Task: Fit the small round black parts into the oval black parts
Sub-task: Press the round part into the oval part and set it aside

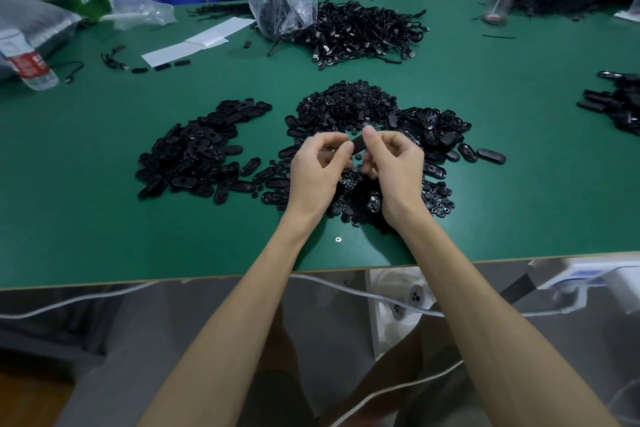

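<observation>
Black oval part (358, 143) — one | hands (313, 170) (394, 166) — two, both pinching it

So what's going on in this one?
A person at a green table holds one black oval part, pinched between the left hand and the right hand just above the stock. A heap of small round parts lies behind the hands, with loose oval parts piled on either side. Whether a round part is seated yet is hidden by the fingers.

Left hand (317, 166) and right hand (394, 163) are bare, as are both forearms (485, 305). A dark garment (277, 395) covers the lap.
</observation>
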Demonstrator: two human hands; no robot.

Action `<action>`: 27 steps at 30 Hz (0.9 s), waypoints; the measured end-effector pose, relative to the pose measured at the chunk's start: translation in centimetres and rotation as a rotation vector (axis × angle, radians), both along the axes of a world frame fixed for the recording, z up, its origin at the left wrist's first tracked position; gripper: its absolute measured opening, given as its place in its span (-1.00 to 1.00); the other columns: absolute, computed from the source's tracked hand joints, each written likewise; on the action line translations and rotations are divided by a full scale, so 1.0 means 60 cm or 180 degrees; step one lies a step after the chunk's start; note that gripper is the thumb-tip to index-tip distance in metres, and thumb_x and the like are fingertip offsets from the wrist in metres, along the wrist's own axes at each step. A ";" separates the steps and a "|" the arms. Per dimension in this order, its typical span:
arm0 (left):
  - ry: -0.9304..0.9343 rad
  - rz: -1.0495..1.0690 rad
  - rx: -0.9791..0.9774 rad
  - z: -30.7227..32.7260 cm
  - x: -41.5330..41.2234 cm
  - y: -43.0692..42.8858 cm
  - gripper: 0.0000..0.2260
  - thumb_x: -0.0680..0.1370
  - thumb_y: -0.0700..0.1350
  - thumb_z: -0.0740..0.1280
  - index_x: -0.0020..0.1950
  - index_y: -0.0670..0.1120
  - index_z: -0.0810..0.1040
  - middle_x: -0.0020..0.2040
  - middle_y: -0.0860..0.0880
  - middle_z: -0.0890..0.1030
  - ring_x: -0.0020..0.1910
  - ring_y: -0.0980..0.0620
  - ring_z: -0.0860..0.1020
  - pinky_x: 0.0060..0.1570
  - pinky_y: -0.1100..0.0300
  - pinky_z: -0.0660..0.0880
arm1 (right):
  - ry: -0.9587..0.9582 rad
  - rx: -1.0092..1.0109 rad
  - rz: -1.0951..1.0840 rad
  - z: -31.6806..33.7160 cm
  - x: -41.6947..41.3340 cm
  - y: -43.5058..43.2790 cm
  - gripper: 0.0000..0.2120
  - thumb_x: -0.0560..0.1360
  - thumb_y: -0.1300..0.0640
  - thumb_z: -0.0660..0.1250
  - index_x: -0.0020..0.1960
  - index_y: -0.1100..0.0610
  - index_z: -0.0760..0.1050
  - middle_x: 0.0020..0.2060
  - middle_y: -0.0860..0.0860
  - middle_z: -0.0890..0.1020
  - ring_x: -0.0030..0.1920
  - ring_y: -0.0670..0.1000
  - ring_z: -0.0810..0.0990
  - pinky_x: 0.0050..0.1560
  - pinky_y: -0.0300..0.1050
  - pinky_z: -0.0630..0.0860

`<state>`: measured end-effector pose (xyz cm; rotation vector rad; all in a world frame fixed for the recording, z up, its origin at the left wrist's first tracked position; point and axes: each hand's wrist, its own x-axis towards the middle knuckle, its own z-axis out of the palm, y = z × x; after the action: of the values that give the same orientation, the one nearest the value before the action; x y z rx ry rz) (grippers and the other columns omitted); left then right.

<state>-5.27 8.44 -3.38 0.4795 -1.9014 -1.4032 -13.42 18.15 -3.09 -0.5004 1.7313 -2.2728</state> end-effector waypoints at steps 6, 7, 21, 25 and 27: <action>0.0119 0.0505 -0.0811 0.013 0.005 0.012 -0.85 0.70 -0.21 0.26 0.19 -0.12 0.61 0.14 -0.06 0.59 -0.16 0.05 0.66 -0.12 0.28 0.57 | -0.0754 -0.0796 -0.0739 0.003 -0.010 0.006 -0.89 0.61 0.26 0.40 0.09 0.30 0.55 -0.16 0.10 0.68 -0.18 -0.01 0.71 -0.18 -0.23 0.59; 0.0083 0.0567 -0.0859 0.017 0.010 0.010 -0.85 0.70 -0.22 0.26 0.18 -0.13 0.62 0.12 -0.06 0.59 -0.16 0.05 0.65 -0.12 0.29 0.57 | -0.0829 -0.0900 -0.0761 0.003 -0.010 0.007 -0.87 0.60 0.29 0.40 0.12 0.33 0.55 -0.14 0.11 0.68 -0.15 0.01 0.71 -0.14 -0.22 0.60; -0.2072 0.0897 -0.1598 0.036 0.110 -0.143 -0.85 0.59 -0.09 0.48 0.10 -0.13 0.73 -0.02 -0.04 0.68 -0.01 0.00 0.61 0.15 0.06 0.50 | -0.1612 -0.1748 -0.0739 0.013 -0.044 0.029 -0.55 0.64 0.36 0.29 0.52 0.28 0.39 0.39 0.20 0.53 0.22 0.10 0.68 0.25 -0.07 0.62; -0.2437 0.1059 -0.1964 0.035 0.103 -0.141 -0.83 0.54 0.03 0.52 0.01 -0.04 0.77 0.03 -0.05 0.69 0.15 -0.12 0.55 0.16 -0.05 0.26 | -0.1048 -0.1039 -0.0578 0.012 -0.037 0.026 -0.54 0.63 0.33 0.31 0.52 0.22 0.41 0.35 0.14 0.56 0.21 0.01 0.68 0.30 -0.10 0.58; -0.2575 0.1070 -0.1917 0.032 0.097 -0.141 -0.83 0.56 0.03 0.50 0.03 -0.04 0.77 0.10 -0.08 0.66 0.21 -0.16 0.51 0.22 -0.10 0.26 | -0.0565 -0.0273 -0.0480 0.012 -0.029 0.024 -0.59 0.63 0.29 0.33 0.47 0.18 0.47 0.26 0.04 0.62 0.19 -0.04 0.67 0.27 -0.13 0.59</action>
<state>0.55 -0.02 -1.46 1.0981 -2.5625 -0.3656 -15.15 19.60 -2.40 -0.1818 1.6408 -2.4199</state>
